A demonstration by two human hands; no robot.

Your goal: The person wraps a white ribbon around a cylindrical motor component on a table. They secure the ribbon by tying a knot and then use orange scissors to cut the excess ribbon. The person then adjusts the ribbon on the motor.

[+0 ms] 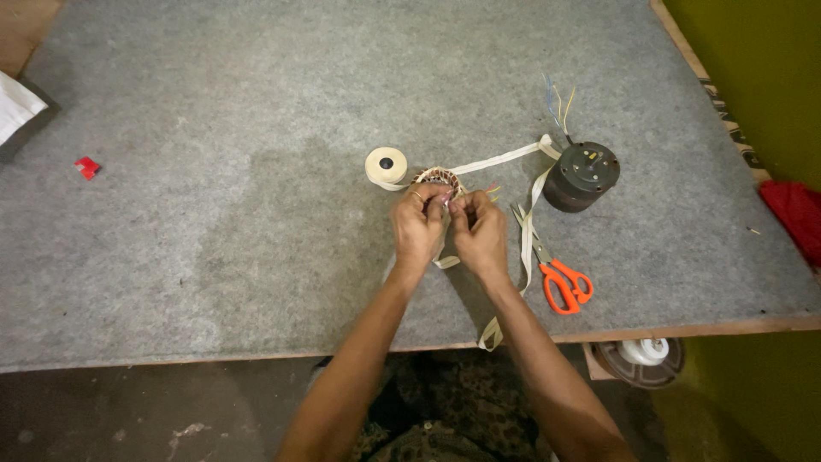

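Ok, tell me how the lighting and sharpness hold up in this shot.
Head view: soft, dim light, no glare on the grey felt table; the left hand and right hand are slightly soft over the wound coil; the orange scissors read clearly; the floor below is dark, and the table edges bow from lens distortion.

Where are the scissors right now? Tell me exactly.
In the head view, the orange-handled scissors lie on the grey felt table, just right of the right hand, below the dark round motor, near the table's front edge.
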